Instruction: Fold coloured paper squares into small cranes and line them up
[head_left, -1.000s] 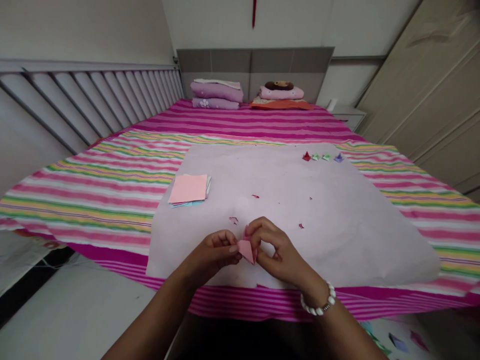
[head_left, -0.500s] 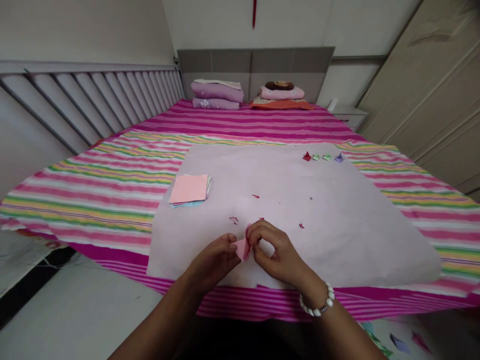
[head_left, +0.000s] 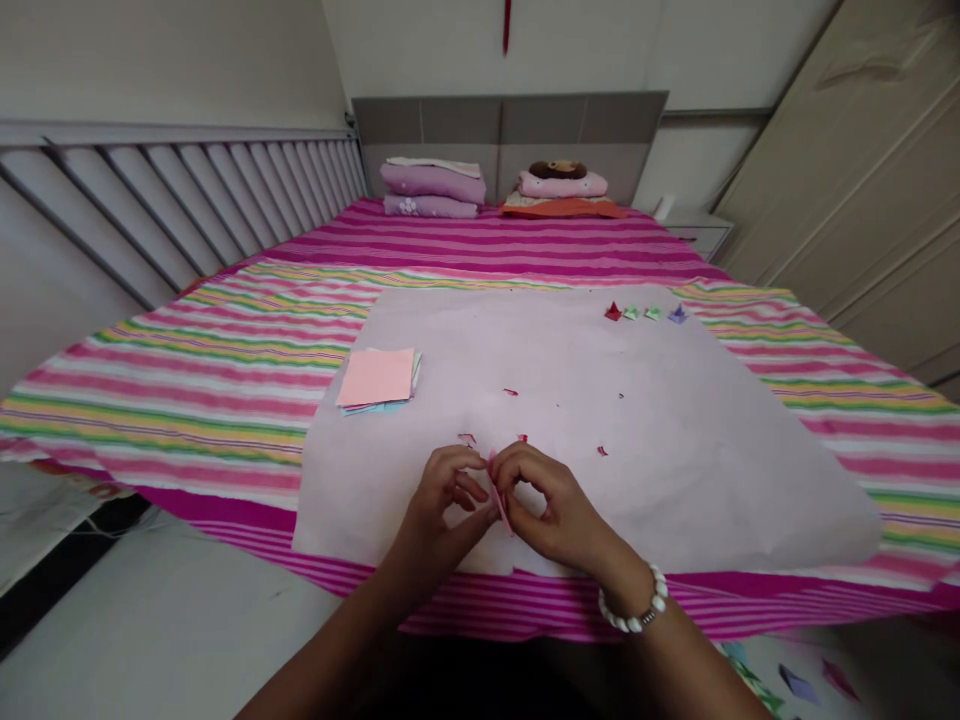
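A small folded piece of pink paper [head_left: 499, 503] stands almost edge-on between my hands, low over the white sheet [head_left: 712, 450]. My right hand [head_left: 555, 505], with a white bead bracelet [head_left: 636, 610] at its wrist, pinches the paper from the right; its fingertips cover part of the folds. From the left, the thumb of my left hand [head_left: 439, 515] presses on the paper's lower part, while its index finger curls close to the upper end. Torn red and pink scraps [head_left: 466, 438] lie just beyond the hands.
A stack of square papers [head_left: 377, 378], pink on top, lies at the left of the sheet. Several small folded paper pieces [head_left: 613, 312] line its far right. Folded bedding [head_left: 433, 185] sits by the headboard [head_left: 465, 125]. More paper pieces [head_left: 796, 684] lie on the floor, lower right.
The pink paper has gone from showing a spread triangular flap to a narrow, nearly edge-on shape. My left hand has turned, its fingers rising and its thumb coming against the paper.
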